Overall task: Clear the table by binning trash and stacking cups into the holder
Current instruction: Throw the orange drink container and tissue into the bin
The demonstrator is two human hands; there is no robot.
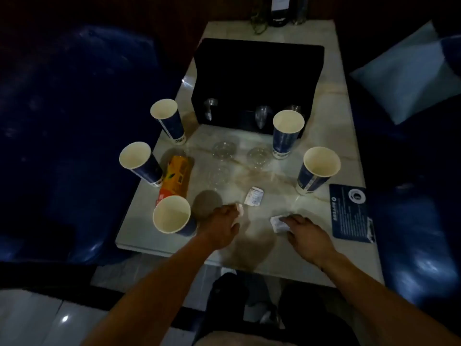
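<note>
Several blue paper cups stand on the pale marble table (324, 116): one at the near left (172, 216), others at the left (139, 162), back left (168, 119), middle right (287, 132) and right (318, 169). My left hand (222, 227) is closed around a small white paper scrap (239, 208). My right hand (305, 232) rests with its fingers on a crumpled white wrapper (278, 223). A third white wrapper (254, 196) lies between and beyond the hands. An orange packet (175, 177) lies at the left.
A black open-fronted box (257, 71) stands at the table's back with clear cups in it. Clear plastic cups (224, 149) sit mid-table. A dark printed card (350, 212) lies at the right edge. Blue sofas flank the table; bottles stand at the far end.
</note>
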